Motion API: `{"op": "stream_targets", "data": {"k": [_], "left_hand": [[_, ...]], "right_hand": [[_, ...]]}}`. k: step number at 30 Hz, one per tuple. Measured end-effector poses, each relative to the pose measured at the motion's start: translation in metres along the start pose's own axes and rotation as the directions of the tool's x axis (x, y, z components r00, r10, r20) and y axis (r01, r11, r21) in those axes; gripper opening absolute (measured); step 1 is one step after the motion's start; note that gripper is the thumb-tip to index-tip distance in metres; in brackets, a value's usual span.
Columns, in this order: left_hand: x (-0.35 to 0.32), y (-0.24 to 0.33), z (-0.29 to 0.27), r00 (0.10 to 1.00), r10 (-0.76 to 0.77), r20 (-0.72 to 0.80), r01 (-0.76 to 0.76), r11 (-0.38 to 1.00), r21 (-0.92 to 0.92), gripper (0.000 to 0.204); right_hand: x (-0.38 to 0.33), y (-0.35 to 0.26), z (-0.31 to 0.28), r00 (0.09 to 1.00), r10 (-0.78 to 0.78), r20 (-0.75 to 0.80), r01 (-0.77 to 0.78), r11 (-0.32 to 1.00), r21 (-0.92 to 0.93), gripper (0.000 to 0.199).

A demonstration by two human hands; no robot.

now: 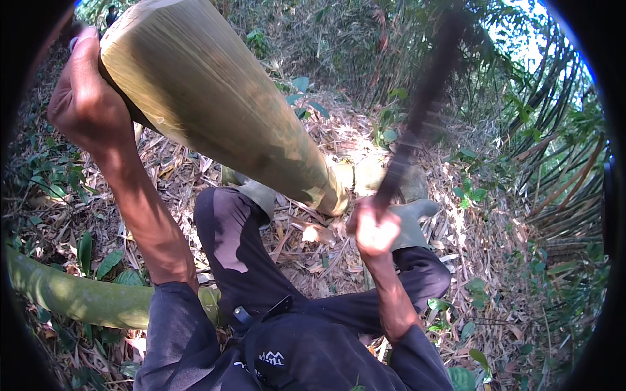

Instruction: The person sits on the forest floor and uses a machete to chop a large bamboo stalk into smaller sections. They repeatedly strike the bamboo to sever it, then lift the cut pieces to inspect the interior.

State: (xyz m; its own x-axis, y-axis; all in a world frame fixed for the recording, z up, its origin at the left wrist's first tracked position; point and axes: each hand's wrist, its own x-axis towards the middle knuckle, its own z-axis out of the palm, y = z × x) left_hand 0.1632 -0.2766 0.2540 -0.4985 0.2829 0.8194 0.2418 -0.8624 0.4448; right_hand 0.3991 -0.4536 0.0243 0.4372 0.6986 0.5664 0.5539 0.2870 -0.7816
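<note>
Seated in bamboo litter (313, 257), I tilt a pale bamboo section (222, 98) across my front, its lower end between my boots (412, 225), probably so the ground braces it. My left hand (88, 98) clasps the upper end, presumably for steadiness, its fingers mostly hidden. My right hand (373, 228) closes tightly round the handle of a long, blurred blade (420, 111), raised apart from the wood, seemingly for swinging room.

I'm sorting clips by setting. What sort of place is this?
Outdoors, probably a bamboo grove or woodland: a dense clump of long, thin stems stands at the right, dry leaf litter spreads over the ground, and low green leaves grow through it.
</note>
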Motion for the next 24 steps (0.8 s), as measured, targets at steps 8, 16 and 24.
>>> {"op": "stream_targets", "data": {"k": [8, 16, 24], "left_hand": [[-0.004, 0.001, -0.002, 0.999, -0.034, -0.013, 0.035, 0.996, 0.085, 0.031], [0.01, 0.006, -0.011, 0.999, -0.02, -0.049, 0.023, 0.998, 0.063, 0.029], [0.005, 0.002, -0.012, 0.999, -0.021, -0.042, 0.02, 0.999, -0.026, 0.027]], "right_hand": [[-0.001, 0.006, -0.016, 0.95, 0.26, 0.172, -0.228, 0.956, -0.186, 0.013], [0.001, 0.01, -0.002, 0.984, 0.151, 0.092, -0.139, 0.982, -0.127, 0.012], [0.002, 0.003, -0.017, 0.963, 0.172, 0.207, -0.123, 0.965, -0.23, 0.014]]}}
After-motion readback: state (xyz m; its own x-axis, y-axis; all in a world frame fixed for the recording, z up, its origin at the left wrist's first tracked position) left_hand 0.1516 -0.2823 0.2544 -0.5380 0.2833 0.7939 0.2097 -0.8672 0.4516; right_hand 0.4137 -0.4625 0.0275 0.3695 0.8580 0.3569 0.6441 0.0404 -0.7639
